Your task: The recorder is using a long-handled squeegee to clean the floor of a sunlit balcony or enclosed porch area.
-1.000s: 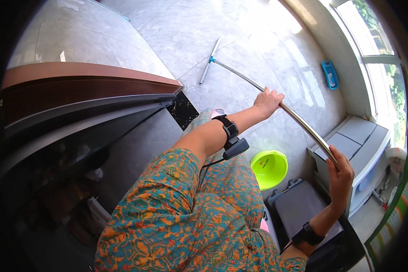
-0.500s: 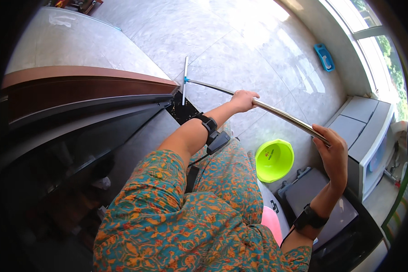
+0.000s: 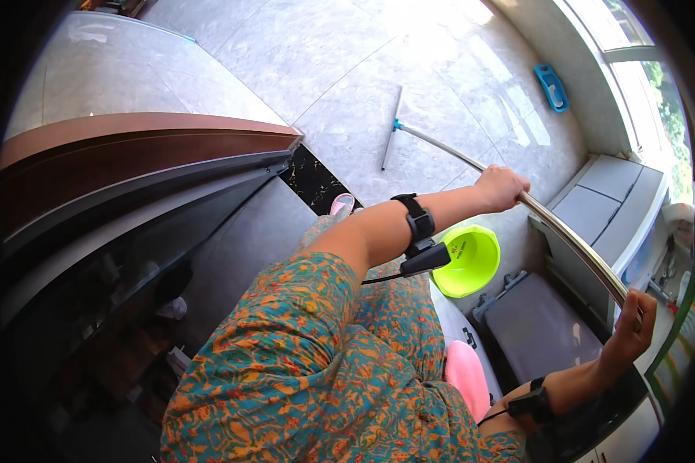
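View from above of a person holding a long-handled floor squeegee over a pale tiled floor (image 3: 301,54). The left hand (image 3: 502,187) is closed in a full grip around the metal pole (image 3: 571,239) partway along its length, the forearm stretched forward and bearing a black wrist strap (image 3: 418,224) with a small black device clipped under it. The right hand (image 3: 629,332) grips the upper end of the same pole, fingers curled around it, and a second black strap (image 3: 531,404) sits on that wrist. The pole slopes down and away from the right hand, past the left, to a blue joint that meets the thin squeegee blade (image 3: 391,127), which lies flat on the floor well ahead of the person. A lime-green bucket (image 3: 471,262) stands on the floor just beneath the left forearm. A pink slipper (image 3: 341,204) shows near the bucket, on the far side of the forearm. A dark wooden bench (image 3: 131,154) fills the left of the view. A blue brush (image 3: 552,86) lies by the far wall, and a grey cabinet (image 3: 610,193) stands under the window at right. The person wears a teal and orange patterned garment (image 3: 301,370).
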Demonstrator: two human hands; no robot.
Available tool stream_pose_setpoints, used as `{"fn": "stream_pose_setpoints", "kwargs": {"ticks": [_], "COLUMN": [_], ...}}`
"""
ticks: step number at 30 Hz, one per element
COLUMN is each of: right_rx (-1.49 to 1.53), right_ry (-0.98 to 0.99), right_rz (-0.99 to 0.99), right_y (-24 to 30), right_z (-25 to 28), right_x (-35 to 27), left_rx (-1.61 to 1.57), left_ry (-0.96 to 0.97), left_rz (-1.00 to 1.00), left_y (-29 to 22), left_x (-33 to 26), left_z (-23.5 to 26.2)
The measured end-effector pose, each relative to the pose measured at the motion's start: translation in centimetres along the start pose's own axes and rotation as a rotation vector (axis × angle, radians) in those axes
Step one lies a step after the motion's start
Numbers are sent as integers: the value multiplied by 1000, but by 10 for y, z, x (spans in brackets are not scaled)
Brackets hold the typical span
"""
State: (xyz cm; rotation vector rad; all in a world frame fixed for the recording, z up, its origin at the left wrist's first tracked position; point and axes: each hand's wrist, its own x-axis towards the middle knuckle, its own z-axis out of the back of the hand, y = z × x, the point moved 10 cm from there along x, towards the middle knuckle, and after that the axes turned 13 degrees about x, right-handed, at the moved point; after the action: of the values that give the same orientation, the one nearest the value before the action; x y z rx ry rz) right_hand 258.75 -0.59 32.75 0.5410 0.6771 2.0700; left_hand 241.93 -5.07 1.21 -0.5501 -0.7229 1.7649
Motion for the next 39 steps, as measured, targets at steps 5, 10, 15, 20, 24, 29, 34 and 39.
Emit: {"fn": "stream_pose_setpoints", "kwargs": {"ticks": [5, 10, 15, 20, 24, 29, 34, 39], "right_rx": [176, 181, 184, -50, -251, -237, -397, -118], "right_ry": [44, 147, -12, -372, -423, -154, -585, -449], "right_rz": [254, 35, 120, 70, 88, 212, 332, 38], "right_y": [32, 18, 22, 15, 48, 95, 95, 26], "right_z": [-58, -149, -115, 9, 42, -31, 51, 26], "right_x": [-5, -14, -29, -65, -94, -107, -138, -126], "left_rx": [104, 269, 115, -201, -386, -436, -292, -59], "left_ry": [-120, -83, -143, -260, -121, 96, -10, -94], "left_rz": [52, 156, 94, -67, -100, -237, -314, -192], "left_y": [62, 154, 120, -11, -79, -99, -118, -28], "left_x": [-17, -61, -60, -54, -54, -52, -58, -59], "left_z": [34, 51, 26, -16, -57, -105, -44, 3]}}
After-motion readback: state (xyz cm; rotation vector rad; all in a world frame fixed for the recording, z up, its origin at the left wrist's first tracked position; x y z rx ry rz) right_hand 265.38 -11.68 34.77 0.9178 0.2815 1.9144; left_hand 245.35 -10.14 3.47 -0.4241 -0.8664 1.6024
